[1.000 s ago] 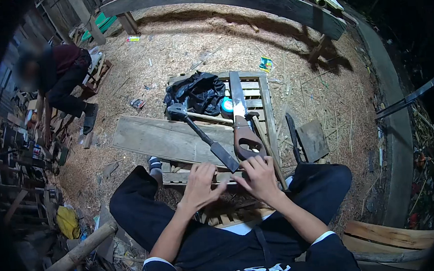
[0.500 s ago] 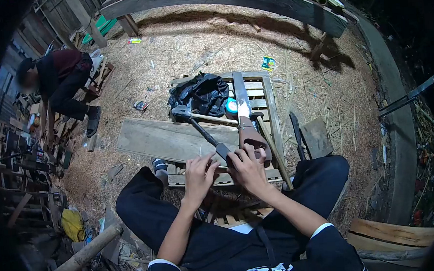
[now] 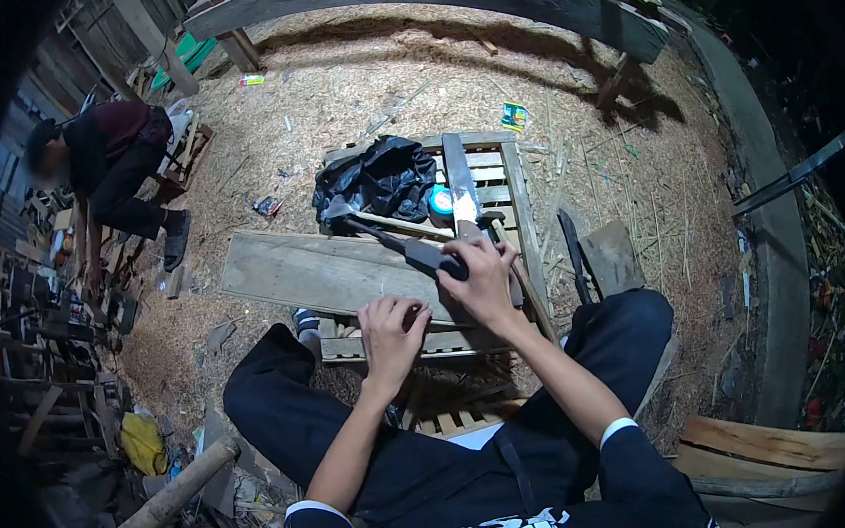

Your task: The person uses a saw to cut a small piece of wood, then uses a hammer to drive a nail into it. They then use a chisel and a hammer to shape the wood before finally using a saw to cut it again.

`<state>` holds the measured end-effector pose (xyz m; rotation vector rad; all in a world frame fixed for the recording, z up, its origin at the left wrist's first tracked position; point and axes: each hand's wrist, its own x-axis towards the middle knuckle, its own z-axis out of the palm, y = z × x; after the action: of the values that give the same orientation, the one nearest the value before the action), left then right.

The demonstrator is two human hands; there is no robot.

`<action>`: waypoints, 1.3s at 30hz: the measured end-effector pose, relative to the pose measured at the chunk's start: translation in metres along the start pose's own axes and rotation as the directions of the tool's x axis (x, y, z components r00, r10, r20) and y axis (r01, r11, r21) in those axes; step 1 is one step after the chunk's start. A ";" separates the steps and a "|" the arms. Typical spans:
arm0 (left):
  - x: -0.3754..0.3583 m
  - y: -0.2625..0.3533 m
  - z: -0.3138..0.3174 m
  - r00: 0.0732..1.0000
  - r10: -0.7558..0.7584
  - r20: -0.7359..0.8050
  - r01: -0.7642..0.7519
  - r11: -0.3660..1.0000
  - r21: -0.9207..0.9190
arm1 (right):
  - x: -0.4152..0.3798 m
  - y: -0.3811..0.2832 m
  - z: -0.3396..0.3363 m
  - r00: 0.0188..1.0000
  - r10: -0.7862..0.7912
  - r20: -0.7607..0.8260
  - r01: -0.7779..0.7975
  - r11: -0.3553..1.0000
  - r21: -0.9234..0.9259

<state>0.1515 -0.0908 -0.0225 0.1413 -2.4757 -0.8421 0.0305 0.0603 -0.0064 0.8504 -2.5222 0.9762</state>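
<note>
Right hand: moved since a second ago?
Yes. The right hand went forward along the pallet, from its near edge up onto the hatchet grip.

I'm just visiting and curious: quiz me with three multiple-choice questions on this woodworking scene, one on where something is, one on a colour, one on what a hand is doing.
1. Where does the black bag lie?
A. on the far end of the slatted pallet
B. on the person's lap
C. on the long plank

2. What colour is the roll of tape beside the saw?
A. red
B. blue
C. yellow

3. What is the right hand doing?
A. resting flat on a knee
B. holding a cup
C. closed on the hammer at the end of its handle

Answers:
1 A: the bag sits on the pallet's slats, beyond the hammer head.
2 B: the roll shows blue next to the saw blade.
3 C: the fingers wrap the dark grip, while the left hand lies half curled nearer the body, holding nothing that shows.
</note>
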 end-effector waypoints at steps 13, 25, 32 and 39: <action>0.004 0.016 0.034 0.994 0.019 0.104 -0.014 0.998 -0.055 | -0.029 0.014 -0.059 0.992 0.097 0.084 -0.104 0.991 0.079; 0.008 0.024 0.038 0.990 0.064 0.127 -0.056 0.996 -0.070 | -0.047 0.025 -0.060 0.974 0.003 0.226 0.030 0.990 -0.140; 0.011 0.022 0.040 0.988 0.091 0.125 -0.080 0.992 -0.093 | -0.046 0.025 -0.056 0.968 0.037 0.249 -0.006 0.992 -0.123; 0.007 0.023 0.046 0.990 0.104 0.095 -0.095 0.992 -0.087 | -0.047 0.025 -0.055 0.962 0.054 0.267 -0.026 0.994 -0.109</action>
<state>0.1242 -0.0497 -0.0370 -0.0544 -2.5117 -0.9273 0.0554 0.1330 -0.0015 0.9611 -2.8013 0.7764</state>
